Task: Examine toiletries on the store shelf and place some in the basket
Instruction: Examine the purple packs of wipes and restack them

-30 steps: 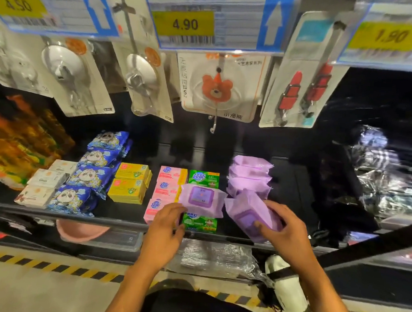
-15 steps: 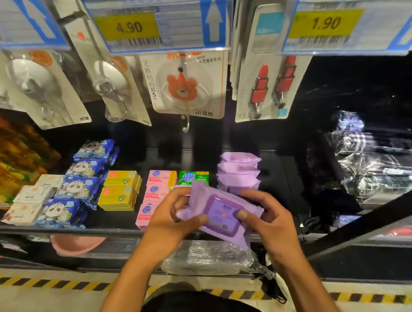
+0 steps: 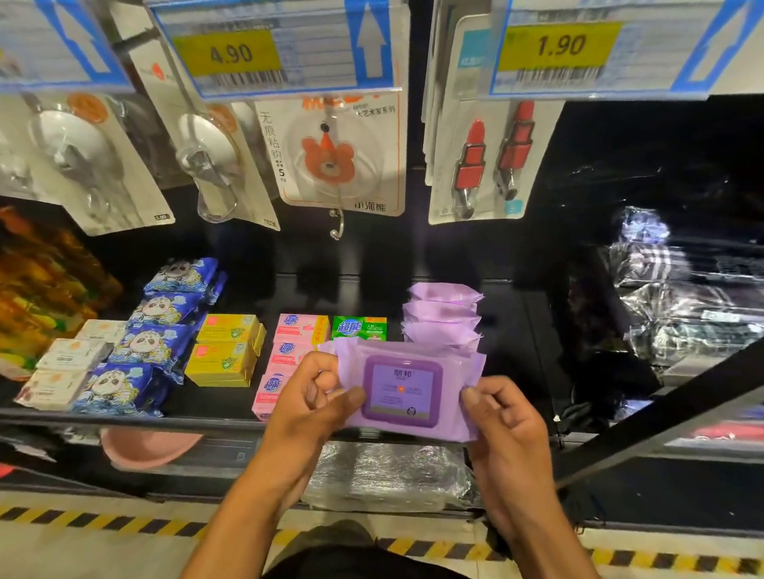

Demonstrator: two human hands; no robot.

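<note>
A purple pack of wet wipes [image 3: 403, 391] with a darker purple lid is held level in front of the shelf, lid facing me. My left hand [image 3: 315, 401] pinches its left edge, thumb on top. Its right edge is gripped by my right hand [image 3: 503, 426]. Behind it, several more purple packs [image 3: 443, 313] stand in a row on the black shelf [image 3: 212, 402]. No basket is in view.
Pink [image 3: 299, 329], green [image 3: 360, 328] and yellow soap boxes [image 3: 224, 355], blue panda packs [image 3: 153, 342] and white boxes [image 3: 64, 366] lie left on the shelf. Hook cards [image 3: 334, 161] and price tags [image 3: 270, 40] hang above. A pink bowl [image 3: 149, 447] and plastic-wrapped goods [image 3: 387, 473] sit below.
Both hands brought two purple packs together off the shelf front, then turned the pack level with its lid toward me. The view shifted right and closer.
</note>
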